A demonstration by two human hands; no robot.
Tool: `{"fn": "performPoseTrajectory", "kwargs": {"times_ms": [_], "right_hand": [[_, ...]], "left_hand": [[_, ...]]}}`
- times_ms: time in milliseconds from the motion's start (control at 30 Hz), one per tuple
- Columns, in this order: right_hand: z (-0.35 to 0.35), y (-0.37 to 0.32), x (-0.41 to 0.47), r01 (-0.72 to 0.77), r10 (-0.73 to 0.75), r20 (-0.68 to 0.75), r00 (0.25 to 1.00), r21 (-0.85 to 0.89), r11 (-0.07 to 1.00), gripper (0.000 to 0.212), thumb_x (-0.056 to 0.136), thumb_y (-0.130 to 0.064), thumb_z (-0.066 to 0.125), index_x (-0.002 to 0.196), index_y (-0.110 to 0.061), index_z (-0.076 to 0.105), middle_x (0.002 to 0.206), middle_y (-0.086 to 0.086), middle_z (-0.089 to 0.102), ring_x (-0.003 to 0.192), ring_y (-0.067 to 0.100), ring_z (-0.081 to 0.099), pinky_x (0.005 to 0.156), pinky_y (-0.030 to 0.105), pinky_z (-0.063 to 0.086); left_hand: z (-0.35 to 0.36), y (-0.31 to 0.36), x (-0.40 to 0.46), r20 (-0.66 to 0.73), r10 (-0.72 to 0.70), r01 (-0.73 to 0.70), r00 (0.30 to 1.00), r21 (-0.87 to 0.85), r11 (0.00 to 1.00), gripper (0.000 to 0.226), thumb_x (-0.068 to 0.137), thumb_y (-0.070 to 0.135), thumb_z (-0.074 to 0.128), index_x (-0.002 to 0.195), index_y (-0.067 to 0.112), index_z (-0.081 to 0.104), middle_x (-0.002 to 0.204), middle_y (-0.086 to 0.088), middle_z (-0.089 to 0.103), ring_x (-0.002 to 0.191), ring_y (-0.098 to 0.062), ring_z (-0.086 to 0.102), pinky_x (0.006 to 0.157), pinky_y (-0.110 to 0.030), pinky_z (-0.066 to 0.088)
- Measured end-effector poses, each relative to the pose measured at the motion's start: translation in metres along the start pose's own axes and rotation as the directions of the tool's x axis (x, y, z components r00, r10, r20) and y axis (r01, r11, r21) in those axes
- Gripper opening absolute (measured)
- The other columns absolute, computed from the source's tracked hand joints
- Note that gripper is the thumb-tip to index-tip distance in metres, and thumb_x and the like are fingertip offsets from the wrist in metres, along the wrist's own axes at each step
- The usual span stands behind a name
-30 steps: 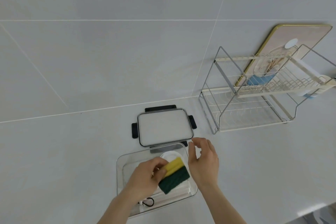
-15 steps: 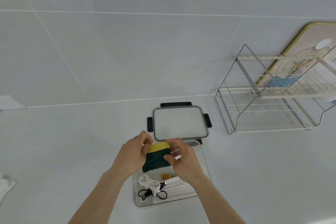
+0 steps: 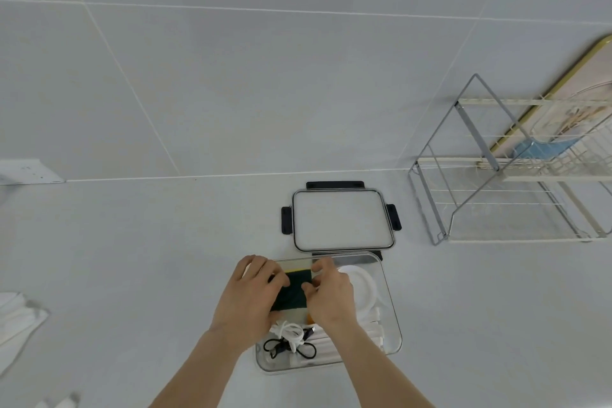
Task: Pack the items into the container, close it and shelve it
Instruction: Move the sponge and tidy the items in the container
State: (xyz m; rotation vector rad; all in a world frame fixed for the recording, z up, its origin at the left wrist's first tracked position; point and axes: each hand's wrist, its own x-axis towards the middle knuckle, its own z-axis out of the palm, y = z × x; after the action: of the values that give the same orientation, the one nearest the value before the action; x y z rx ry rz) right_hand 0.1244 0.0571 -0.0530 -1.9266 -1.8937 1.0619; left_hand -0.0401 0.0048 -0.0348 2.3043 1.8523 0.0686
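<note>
A clear plastic container [image 3: 394, 318] sits on the white counter in front of me. A green and yellow sponge [image 3: 294, 291] lies flat in its far left corner, green side up. My left hand [image 3: 251, 295] presses on the sponge's left edge and my right hand [image 3: 331, 295] on its right edge. Also inside are a round white lid-like disc [image 3: 362, 288], white sticks [image 3: 374, 328], a white cable [image 3: 288, 331] and a black cable [image 3: 281, 348]. The container's lid [image 3: 341, 220], with black clips, lies flat just beyond it.
A two-tier wire rack [image 3: 510, 175] stands at the right against the tiled wall, with a framed board [image 3: 569, 103] leaning behind it. White cloth or paper [image 3: 16, 318] lies at the left edge. A white wall socket [image 3: 26, 172] sits at far left.
The sponge has gone from tilted above the container to lying flat in its far left corner, with both hands now pressing it. The view has shifted left.
</note>
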Motion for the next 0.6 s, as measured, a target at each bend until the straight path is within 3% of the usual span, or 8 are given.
{"fn": "performPoseTrajectory", "kwargs": {"times_ms": [133, 300, 433, 500, 600], "right_hand": [[0.002, 0.005, -0.002, 0.041, -0.041, -0.005, 0.999, -0.034, 0.999, 0.032, 0.085, -0.011, 0.066, 0.114, -0.017, 0.053, 0.1, 0.002, 0.067, 0.091, 0.024, 0.065, 0.077, 0.033, 0.049], [0.0, 0.008, -0.005, 0.148, -0.151, -0.061, 0.987, -0.051, 0.988, 0.031, 0.081, -0.005, 0.066, 0.107, -0.019, 0.057, 0.098, -0.002, 0.065, 0.081, 0.02, 0.066, 0.071, 0.033, 0.051], [0.002, 0.011, -0.019, 0.302, -0.319, -0.133, 0.938, -0.137, 0.944, 0.013, 0.084, -0.022, 0.067, 0.092, -0.021, 0.056, 0.088, -0.007, 0.06, 0.07, 0.017, 0.059, 0.061, 0.036, 0.051], [0.005, 0.013, -0.028, 0.351, -0.358, -0.016, 0.934, -0.158, 0.923, 0.018, 0.083, -0.038, 0.066, 0.087, -0.024, 0.055, 0.083, -0.009, 0.061, 0.069, 0.015, 0.057, 0.061, 0.031, 0.047], [0.008, 0.013, -0.034, 0.385, -0.321, 0.261, 0.911, -0.257, 0.886, 0.037, 0.074, -0.05, 0.073, 0.097, -0.025, 0.059, 0.095, -0.004, 0.066, 0.085, 0.02, 0.061, 0.069, 0.032, 0.044]], "left_hand": [[0.006, 0.004, 0.005, 0.01, 0.009, -0.01, 1.0, 0.106, 0.994, 0.046, 0.049, 0.022, 0.081, 0.093, 0.024, 0.066, 0.093, 0.003, 0.063, 0.095, -0.026, 0.055, 0.095, -0.038, 0.031], [0.011, 0.008, 0.007, 0.099, -0.016, 0.003, 0.995, 0.13, 0.992, 0.054, 0.043, 0.025, 0.084, 0.094, 0.022, 0.067, 0.093, 0.004, 0.069, 0.089, -0.024, 0.061, 0.095, -0.041, 0.038], [0.011, 0.013, 0.01, 0.137, -0.08, 0.062, 0.987, 0.13, 0.99, 0.061, 0.031, 0.014, 0.087, 0.088, 0.022, 0.067, 0.082, 0.005, 0.07, 0.076, -0.023, 0.066, 0.088, -0.042, 0.05], [0.01, 0.014, 0.012, 0.121, -0.098, 0.082, 0.988, 0.129, 0.988, 0.058, 0.032, 0.009, 0.085, 0.084, 0.022, 0.066, 0.081, 0.003, 0.068, 0.074, -0.024, 0.065, 0.082, -0.04, 0.052], [0.009, 0.015, 0.013, 0.107, -0.117, 0.105, 0.987, 0.106, 0.989, 0.057, 0.04, 0.003, 0.083, 0.092, 0.022, 0.068, 0.09, 0.0, 0.066, 0.08, -0.024, 0.064, 0.082, -0.038, 0.052]]}}
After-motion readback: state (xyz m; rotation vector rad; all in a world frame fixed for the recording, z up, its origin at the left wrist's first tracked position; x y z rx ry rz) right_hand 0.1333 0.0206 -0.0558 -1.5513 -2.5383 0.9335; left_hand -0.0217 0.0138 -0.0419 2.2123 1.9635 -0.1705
